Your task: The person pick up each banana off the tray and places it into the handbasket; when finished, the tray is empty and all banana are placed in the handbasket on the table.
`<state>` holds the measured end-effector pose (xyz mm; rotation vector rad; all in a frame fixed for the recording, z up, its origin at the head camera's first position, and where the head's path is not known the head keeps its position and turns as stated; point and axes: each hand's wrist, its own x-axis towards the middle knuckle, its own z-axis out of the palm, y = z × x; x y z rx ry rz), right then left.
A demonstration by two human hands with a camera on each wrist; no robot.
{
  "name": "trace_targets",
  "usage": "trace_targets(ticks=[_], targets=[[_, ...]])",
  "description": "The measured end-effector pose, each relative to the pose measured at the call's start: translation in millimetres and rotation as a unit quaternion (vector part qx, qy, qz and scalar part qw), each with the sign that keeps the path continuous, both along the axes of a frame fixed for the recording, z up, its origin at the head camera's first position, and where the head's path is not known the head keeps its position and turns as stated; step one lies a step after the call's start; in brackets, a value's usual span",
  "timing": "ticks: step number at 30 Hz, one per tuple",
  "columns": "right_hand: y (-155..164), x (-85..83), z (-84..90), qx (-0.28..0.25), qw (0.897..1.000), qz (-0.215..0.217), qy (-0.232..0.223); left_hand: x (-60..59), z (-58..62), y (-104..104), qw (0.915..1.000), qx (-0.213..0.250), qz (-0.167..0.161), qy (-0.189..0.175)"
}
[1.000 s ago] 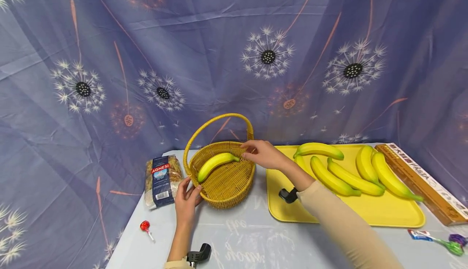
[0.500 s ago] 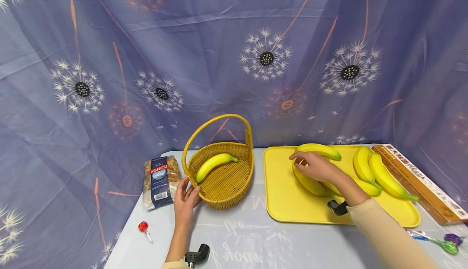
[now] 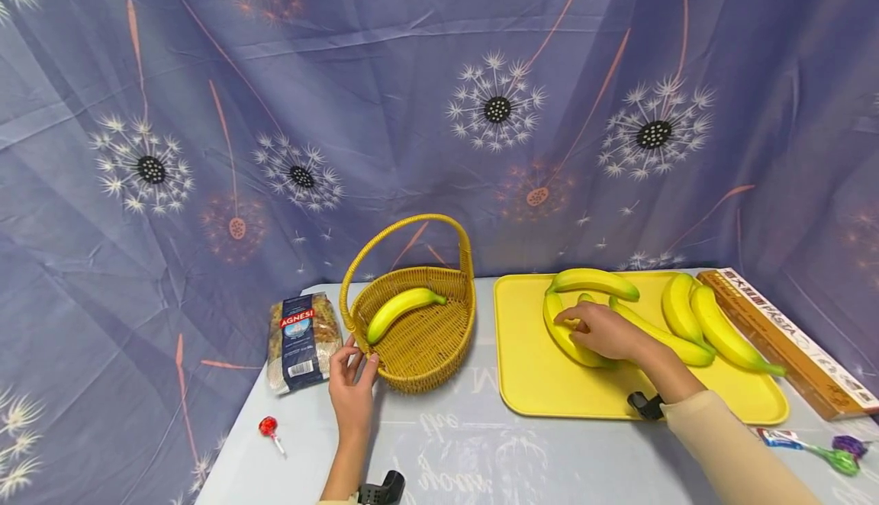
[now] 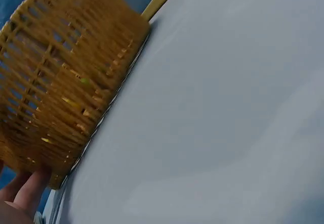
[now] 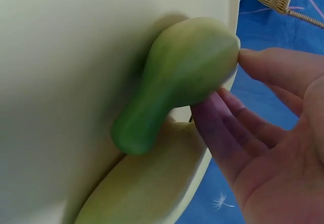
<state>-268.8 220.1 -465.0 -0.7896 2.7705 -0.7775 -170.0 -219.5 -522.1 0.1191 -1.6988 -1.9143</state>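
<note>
Right hand (image 3: 600, 331) moved onto left banana (image 3: 565, 335) on yellow tray (image 3: 529, 368), fingers curling around it; left hand (image 3: 352, 387), fingers relaxed, touches wicker basket (image 3: 422, 337).

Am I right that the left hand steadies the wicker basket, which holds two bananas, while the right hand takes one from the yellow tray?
Not quite: the wicker basket holds one banana, as the head view shows. The left hand does touch it, and the right hand is on a banana on the yellow tray.

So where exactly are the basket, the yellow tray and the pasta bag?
basket (image 3: 419, 348): head view, on its woven floor.
yellow tray (image 3: 532, 371): head view, on a bare part near its left edge.
pasta bag (image 3: 300, 332): head view, on its blue label.
</note>
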Motion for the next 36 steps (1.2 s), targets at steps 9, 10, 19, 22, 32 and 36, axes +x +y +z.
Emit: trace_targets(ticks=[9,10,19,22,32,36], targets=[[2.4,4.3,-2.6,-0.009,1.0,-0.008,-0.022,8.3,22.1,7.9,0.9972,-0.067,0.007,0.031],[3.2,4.2,-2.9,-0.009,1.0,-0.012,-0.024,8.5,22.5,8.5,0.9969,-0.074,0.003,0.029],[7.1,3.1,-8.2,-0.014,0.999,-0.007,-0.032,13.4,19.6,1.8,0.9881,-0.149,-0.029,0.026],[5.2,3.7,-6.9,-0.015,0.999,0.003,-0.035,12.0,14.9,-2.3,0.9897,-0.13,-0.044,0.04],[-2.3,12.8,1.7,0.114,0.99,0.027,0.084,-1.1,-11.8,-11.2,0.9943,-0.08,-0.045,0.055],[-4.9,15.1,3.4,0.153,0.98,0.037,0.121,-2.6,-10.6,-11.1,0.9949,-0.068,-0.051,0.055]])
